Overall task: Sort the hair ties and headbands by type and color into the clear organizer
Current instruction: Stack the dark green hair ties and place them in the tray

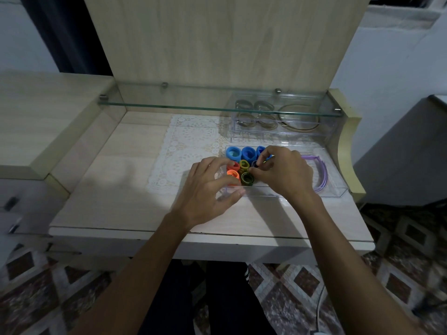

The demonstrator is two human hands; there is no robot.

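Clear plastic, the organizer tray sits on the right of the tabletop, with blue hair ties along its far edge, orange and green ones nearer, and purple headbands at its right end. The left hand rests with loosely spread fingers against the tray's left end, its grip released. The right hand pinches a dark hair tie over the tray's middle.

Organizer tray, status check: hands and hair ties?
Right hand pinching a dark tie in the tray. Left hand open at its left end. Blue ties grouped. Nothing blocking.
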